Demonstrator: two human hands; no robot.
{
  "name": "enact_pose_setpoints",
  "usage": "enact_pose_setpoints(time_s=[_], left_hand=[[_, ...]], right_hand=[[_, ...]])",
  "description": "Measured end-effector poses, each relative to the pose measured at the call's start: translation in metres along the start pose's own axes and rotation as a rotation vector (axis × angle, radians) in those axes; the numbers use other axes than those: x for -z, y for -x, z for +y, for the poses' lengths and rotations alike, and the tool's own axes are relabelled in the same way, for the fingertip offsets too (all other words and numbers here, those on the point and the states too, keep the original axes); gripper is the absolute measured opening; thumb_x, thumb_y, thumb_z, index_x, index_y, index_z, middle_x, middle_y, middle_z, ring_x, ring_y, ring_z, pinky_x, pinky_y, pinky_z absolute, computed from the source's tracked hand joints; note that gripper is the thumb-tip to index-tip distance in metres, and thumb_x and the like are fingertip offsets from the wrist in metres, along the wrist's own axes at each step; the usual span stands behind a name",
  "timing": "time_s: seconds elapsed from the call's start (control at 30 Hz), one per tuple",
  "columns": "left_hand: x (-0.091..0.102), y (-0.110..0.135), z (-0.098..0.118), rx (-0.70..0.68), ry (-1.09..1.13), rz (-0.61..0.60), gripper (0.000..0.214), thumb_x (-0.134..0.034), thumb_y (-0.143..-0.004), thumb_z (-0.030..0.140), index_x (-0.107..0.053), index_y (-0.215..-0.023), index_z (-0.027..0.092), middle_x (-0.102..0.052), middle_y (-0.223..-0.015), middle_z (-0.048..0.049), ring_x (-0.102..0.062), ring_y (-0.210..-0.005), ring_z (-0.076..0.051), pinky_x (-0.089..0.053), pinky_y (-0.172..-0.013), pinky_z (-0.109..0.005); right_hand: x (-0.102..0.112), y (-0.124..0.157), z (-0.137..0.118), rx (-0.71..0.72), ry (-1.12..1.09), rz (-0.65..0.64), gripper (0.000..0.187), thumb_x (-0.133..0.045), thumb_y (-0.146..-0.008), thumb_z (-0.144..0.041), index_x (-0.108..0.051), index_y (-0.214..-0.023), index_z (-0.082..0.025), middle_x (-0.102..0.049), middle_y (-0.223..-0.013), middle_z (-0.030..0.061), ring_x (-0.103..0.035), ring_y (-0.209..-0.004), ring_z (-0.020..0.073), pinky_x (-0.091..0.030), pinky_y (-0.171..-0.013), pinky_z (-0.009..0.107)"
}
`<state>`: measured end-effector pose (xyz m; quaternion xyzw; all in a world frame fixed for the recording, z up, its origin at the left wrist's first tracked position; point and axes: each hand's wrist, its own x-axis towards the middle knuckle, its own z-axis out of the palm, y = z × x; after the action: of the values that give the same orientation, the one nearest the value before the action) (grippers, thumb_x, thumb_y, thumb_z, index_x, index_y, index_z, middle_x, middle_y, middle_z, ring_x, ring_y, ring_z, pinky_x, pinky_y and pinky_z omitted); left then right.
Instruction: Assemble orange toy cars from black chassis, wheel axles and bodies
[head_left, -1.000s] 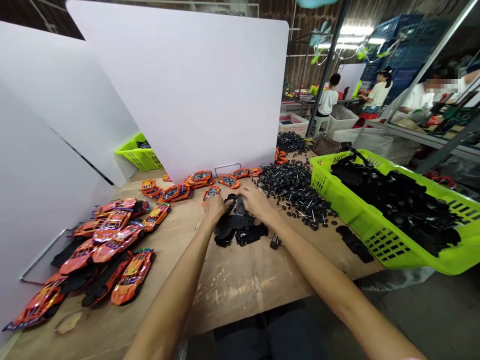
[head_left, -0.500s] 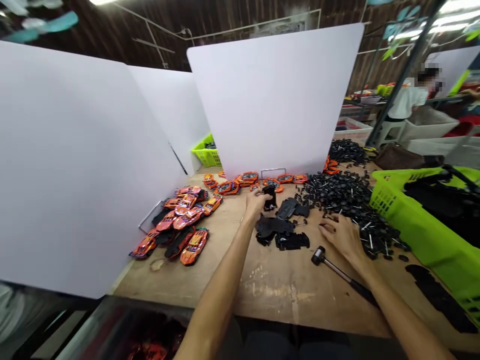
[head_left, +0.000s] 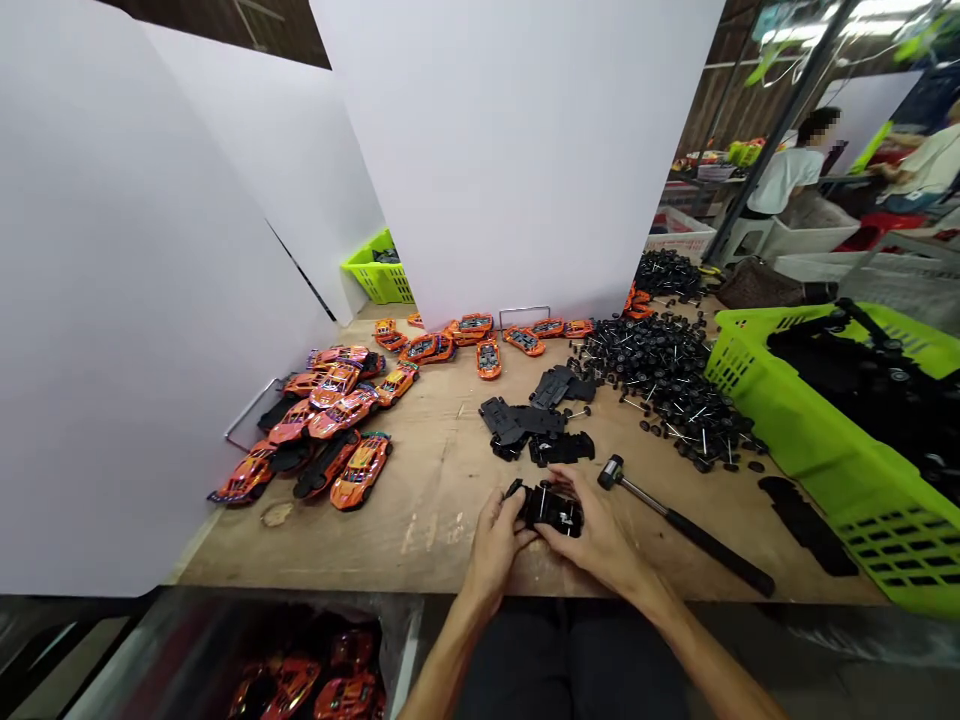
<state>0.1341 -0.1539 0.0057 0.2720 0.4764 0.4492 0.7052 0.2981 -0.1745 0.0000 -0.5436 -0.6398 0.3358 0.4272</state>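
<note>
Near the table's front edge, my left hand (head_left: 496,535) and my right hand (head_left: 598,535) both grip a black toy car chassis (head_left: 550,505) between them, fingers curled around its ends. Just beyond lies a small heap of loose black chassis plates (head_left: 534,425). A small black mallet (head_left: 679,524) rests on the wood to the right of my right hand. A pile of black wheels on metal axles (head_left: 667,385) spreads further right. Orange toy car bodies (head_left: 334,430) lie heaped at the left.
A lime-green basket (head_left: 840,470) of black parts stands at the right; another green basket (head_left: 379,275) sits behind the white divider panels (head_left: 517,150). A bag of orange cars (head_left: 315,680) is below the table edge. People sit at benches at the far right.
Both hands have drawn back from the chassis heap and wheel pile to the table's front edge. They now hold one black chassis together. The view has tilted down.
</note>
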Motion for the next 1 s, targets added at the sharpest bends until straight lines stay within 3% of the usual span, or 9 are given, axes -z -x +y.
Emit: enact_pose_setpoints(time_s=[0.17,0.3,0.4,0.57,0.63,0.73,0.83,0.9,1.0], left_hand=[[0.014,0.0,0.009,-0.054,-0.208,-0.094,0.043,-0.085,-0.071,0.054,-0.068,-0.087,0.018,-0.069,-0.079,-0.0015,-0.068,-0.069,-0.018,-0.063,-0.063,-0.03],[0.014,0.0,0.007,-0.019,-0.18,-0.09,0.041,-0.085,-0.072,0.053,-0.061,-0.082,0.02,-0.065,-0.075,0.0016,-0.066,-0.067,-0.015,-0.059,-0.06,-0.025],[0.015,-0.001,0.004,-0.034,-0.192,-0.103,0.045,-0.089,-0.069,0.05,-0.058,-0.079,0.02,-0.065,-0.073,0.0022,-0.065,-0.068,-0.014,-0.057,-0.062,-0.023],[0.025,-0.002,0.014,0.007,-0.129,0.0,0.052,-0.093,-0.065,0.054,-0.057,-0.081,0.021,-0.068,-0.083,0.0,-0.071,-0.082,-0.02,-0.067,-0.074,-0.037],[0.029,-0.002,0.02,-0.01,-0.124,0.042,0.051,-0.093,-0.065,0.054,-0.057,-0.08,0.02,-0.066,-0.085,-0.0005,-0.071,-0.087,-0.021,-0.068,-0.076,-0.039],[0.033,-0.002,0.023,-0.005,-0.101,0.048,0.051,-0.093,-0.066,0.052,-0.056,-0.08,0.02,-0.065,-0.086,-0.0008,-0.071,-0.089,-0.021,-0.07,-0.076,-0.04],[0.035,-0.005,0.02,-0.008,-0.08,0.048,0.052,-0.094,-0.066,0.052,-0.057,-0.083,0.019,-0.065,-0.088,-0.0009,-0.071,-0.089,-0.02,-0.07,-0.079,-0.042],[0.035,-0.008,0.018,-0.017,-0.075,0.042,0.052,-0.093,-0.067,0.052,-0.057,-0.086,0.019,-0.067,-0.091,-0.0016,-0.072,-0.091,-0.021,-0.07,-0.081,-0.042],[0.033,-0.015,0.02,-0.02,-0.073,0.009,0.053,-0.093,-0.068,0.053,-0.057,-0.088,0.02,-0.069,-0.096,-0.0034,-0.074,-0.094,-0.023,-0.07,-0.082,-0.043]], right_hand=[[-0.003,0.003,-0.011,0.026,-0.012,-0.039,0.076,-0.077,-0.081,-0.021,-0.043,-0.148,-0.031,-0.065,-0.137,0.0083,-0.064,-0.13,0.0274,-0.051,-0.114,0.047],[-0.013,0.002,-0.018,0.062,0.048,-0.134,0.076,-0.076,-0.081,-0.017,-0.044,-0.149,-0.031,-0.065,-0.139,0.0097,-0.065,-0.129,0.0292,-0.054,-0.111,0.047],[-0.002,-0.006,-0.018,0.106,0.088,-0.181,0.076,-0.081,-0.083,-0.024,-0.046,-0.15,-0.032,-0.063,-0.144,0.01,-0.063,-0.132,0.0301,-0.053,-0.111,0.047],[0.038,-0.062,-0.014,0.174,0.296,-0.001,0.03,-0.07,-0.096,-0.036,-0.066,-0.124,-0.026,-0.071,-0.12,0.0099,-0.066,-0.114,0.03,-0.053,-0.103,0.048],[0.038,-0.092,-0.011,0.229,0.381,0.024,0.031,-0.07,-0.096,-0.037,-0.067,-0.124,-0.024,-0.069,-0.12,0.0116,-0.063,-0.115,0.0312,-0.05,-0.104,0.049],[0.017,-0.125,-0.009,0.322,0.489,-0.143,0.056,-0.078,-0.091,-0.039,-0.059,-0.141,-0.025,-0.063,-0.137,0.0137,-0.056,-0.129,0.0326,-0.045,-0.109,0.049],[-0.001,-0.136,-0.008,0.366,0.565,-0.3,0.046,-0.074,-0.095,-0.035,-0.063,-0.138,-0.025,-0.066,-0.139,0.0126,-0.058,-0.131,0.0298,-0.043,-0.11,0.046],[0.003,-0.137,-0.004,0.379,0.575,-0.327,0.039,-0.071,-0.097,-0.034,-0.066,-0.135,-0.027,-0.07,-0.135,0.0093,-0.062,-0.128,0.0256,-0.044,-0.108,0.04],[0.031,-0.147,0.005,0.353,0.599,-0.214,0.036,-0.066,-0.1,-0.035,-0.066,-0.136,-0.028,-0.071,-0.134,0.0074,-0.064,-0.124,0.0234,-0.047,-0.106,0.036]])
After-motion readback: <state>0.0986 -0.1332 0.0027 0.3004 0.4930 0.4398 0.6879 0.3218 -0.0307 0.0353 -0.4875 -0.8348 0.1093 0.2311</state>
